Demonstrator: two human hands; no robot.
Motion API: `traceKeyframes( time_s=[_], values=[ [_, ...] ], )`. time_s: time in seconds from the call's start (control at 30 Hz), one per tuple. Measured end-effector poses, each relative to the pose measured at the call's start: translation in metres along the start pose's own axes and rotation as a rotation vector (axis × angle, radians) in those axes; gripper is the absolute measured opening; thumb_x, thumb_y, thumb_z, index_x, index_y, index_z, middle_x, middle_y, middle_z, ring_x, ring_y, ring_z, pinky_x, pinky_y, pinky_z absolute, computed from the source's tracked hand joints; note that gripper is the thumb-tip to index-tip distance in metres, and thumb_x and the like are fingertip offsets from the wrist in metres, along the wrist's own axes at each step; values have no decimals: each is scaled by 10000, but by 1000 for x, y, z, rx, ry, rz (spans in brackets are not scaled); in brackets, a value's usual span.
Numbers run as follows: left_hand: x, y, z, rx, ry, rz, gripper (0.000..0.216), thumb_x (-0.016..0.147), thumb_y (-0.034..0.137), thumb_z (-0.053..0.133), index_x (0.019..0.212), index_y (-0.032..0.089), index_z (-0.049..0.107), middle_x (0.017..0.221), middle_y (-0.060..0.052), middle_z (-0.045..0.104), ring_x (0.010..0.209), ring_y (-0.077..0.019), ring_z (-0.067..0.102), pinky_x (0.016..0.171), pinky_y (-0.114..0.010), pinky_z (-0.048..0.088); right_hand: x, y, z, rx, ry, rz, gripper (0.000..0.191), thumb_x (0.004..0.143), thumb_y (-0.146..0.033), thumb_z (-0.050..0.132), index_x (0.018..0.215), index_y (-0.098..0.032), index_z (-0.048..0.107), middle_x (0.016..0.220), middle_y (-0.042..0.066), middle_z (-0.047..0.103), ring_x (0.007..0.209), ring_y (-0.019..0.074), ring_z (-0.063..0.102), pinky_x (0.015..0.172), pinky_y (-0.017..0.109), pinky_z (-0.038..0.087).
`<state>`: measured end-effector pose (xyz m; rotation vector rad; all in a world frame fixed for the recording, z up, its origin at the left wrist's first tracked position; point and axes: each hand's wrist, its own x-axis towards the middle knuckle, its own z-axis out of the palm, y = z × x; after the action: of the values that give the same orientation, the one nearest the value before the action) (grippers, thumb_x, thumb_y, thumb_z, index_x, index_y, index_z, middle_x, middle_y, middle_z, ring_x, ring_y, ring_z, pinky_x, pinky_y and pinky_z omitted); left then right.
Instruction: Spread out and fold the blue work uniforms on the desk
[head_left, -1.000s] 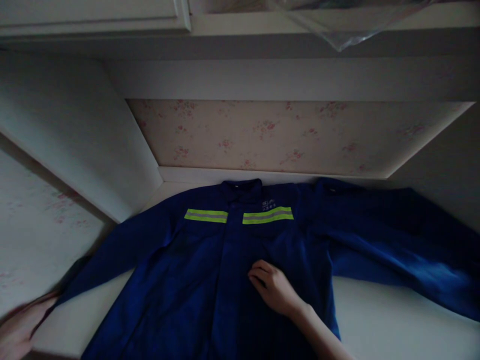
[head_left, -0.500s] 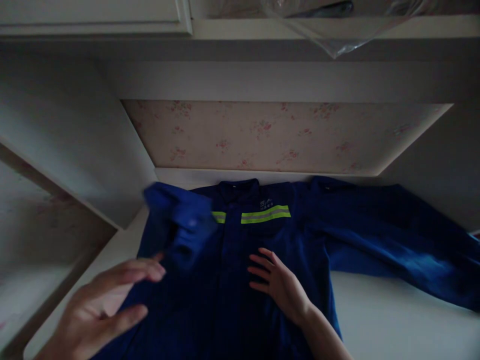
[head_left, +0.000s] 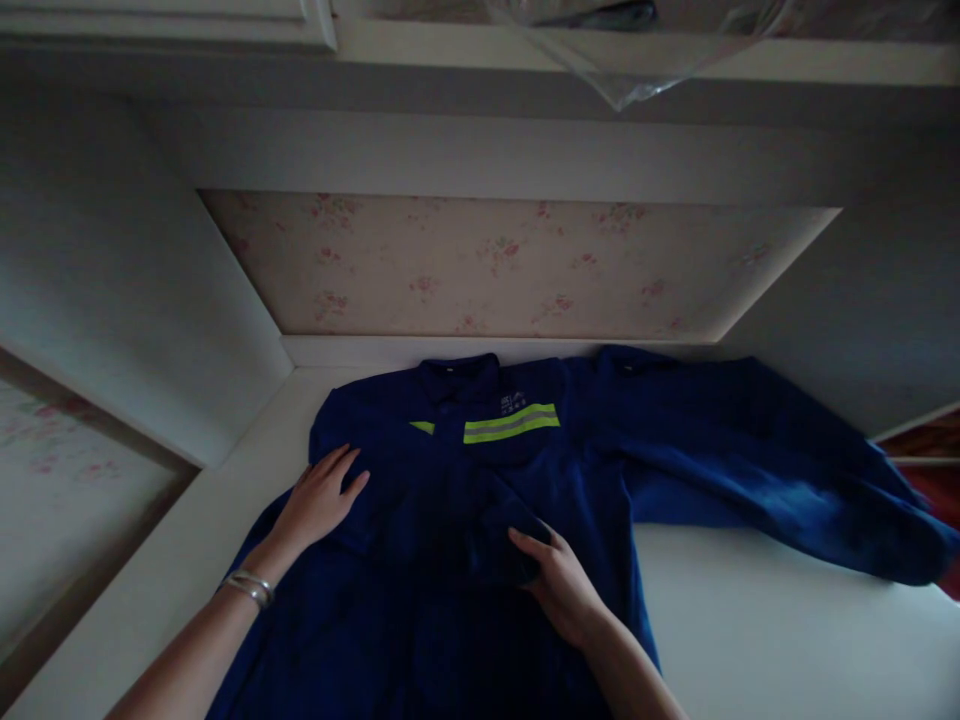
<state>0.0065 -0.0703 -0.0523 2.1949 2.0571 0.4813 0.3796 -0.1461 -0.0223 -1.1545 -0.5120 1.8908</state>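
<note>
My left hand flat and open on the blue jacket's folded sleeve, my right hand pinching the cuff at its middle

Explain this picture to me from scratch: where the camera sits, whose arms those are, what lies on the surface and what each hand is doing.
The camera is worn on a person's head and looks forward and down, so both arms coming in from the bottom edge are that person's own. No machine is involved. A dark blue work jacket with a yellow-green reflective stripe lies spread on a white surface in a white alcove backed by floral wallpaper. The left hand, with bangles at the wrist, rests flat on the jacket's folded-in sleeve. The right hand presses on the middle of the jacket, fingers at a fold of cloth. The other sleeve lies stretched out to the right.
</note>
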Motion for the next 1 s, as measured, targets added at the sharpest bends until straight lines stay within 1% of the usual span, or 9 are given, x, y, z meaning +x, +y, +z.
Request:
traceKeyframes(
  time_s=[0.13, 0.27, 0.43, 0.5, 0.57, 0.63, 0.73, 0.87, 1.0],
  values=[
    [-8, -8, -11, 28, 42, -3, 637, 924, 574, 417, 1388, 150, 518, 1562, -154, 360, 1427, -313, 354, 1168, -466, 328, -22, 0, -2, -89, -25, 38, 335, 753, -335, 774, 1032, -189, 660, 820, -4, 685, 704, 140, 627, 630, 237, 515],
    [-5, -1, -27, 102, 165, -46, 642, 951, 583, 341, 1439, 182, 456, 1590, -104, 319, 1445, -279, 321, 1178, -432, 314, -54, 6, -18, -226, -12, 145, 487, 711, -444, 784, 1123, -218, 653, 856, -7, 690, 685, 145, 629, 572, 220, 500],
    [0, -3, -6, 176, -90, -177, 668, 963, 562, 276, 1514, 190, 342, 1601, -115, 297, 1460, -355, 268, 1169, -570, 254, -64, 19, -49, -456, 171, 173, 625, 673, -573, 734, 1169, -207, 634, 843, -2, 682, 660, 146, 622, 541, 222, 493],
    [-1, -5, 5, 174, -115, -189, 669, 944, 578, 321, 1508, 221, 361, 1609, -121, 271, 1455, -402, 252, 1158, -615, 226, -60, 24, -59, -517, 206, 190, 626, 666, -589, 715, 1138, -185, 640, 789, -4, 667, 610, 139, 606, 536, 230, 494],
    [-1, -7, 9, 118, -64, -199, 684, 915, 606, 377, 1502, 256, 370, 1617, -124, 246, 1452, -419, 250, 1151, -641, 209, -58, 27, -64, -553, 212, 196, 616, 662, -583, 705, 1119, -175, 641, 744, -8, 655, 552, 137, 595, 520, 242, 492],
    [0, -12, 5, 30, 11, -230, 680, 919, 598, 365, 1495, 237, 377, 1598, -141, 294, 1429, -380, 330, 1149, -595, 261, -56, 28, -66, -560, 185, 172, 547, 673, -561, 700, 1065, -182, 656, 684, -20, 631, 511, 132, 581, 484, 234, 465],
    [4, -30, -9, -38, 90, -317, 628, 956, 491, 255, 1389, 99, 487, 1418, -211, 530, 1257, -314, 557, 1074, -470, 415, -55, 26, -67, -508, 144, 152, 424, 683, -532, 714, 941, -197, 674, 644, -33, 602, 521, 125, 580, 474, 215, 452],
    [2, -57, -20, -78, 26, -302, 465, 877, 416, 374, 1126, 153, 666, 1174, -136, 709, 1043, -266, 676, 967, -366, 500, -51, 23, -70, -460, 135, 184, 464, 659, -537, 751, 970, -200, 681, 636, -37, 585, 541, 130, 575, 476, 221, 473],
    [-6, -68, -21, -96, -19, -259, 457, 825, 432, 432, 1099, 169, 686, 1162, -114, 722, 1014, -253, 685, 948, -333, 505, -50, 21, -68, -451, 150, 198, 515, 676, -521, 757, 1077, -209, 671, 748, -11, 655, 604, 145, 609, 503, 231, 498]
  ],
)
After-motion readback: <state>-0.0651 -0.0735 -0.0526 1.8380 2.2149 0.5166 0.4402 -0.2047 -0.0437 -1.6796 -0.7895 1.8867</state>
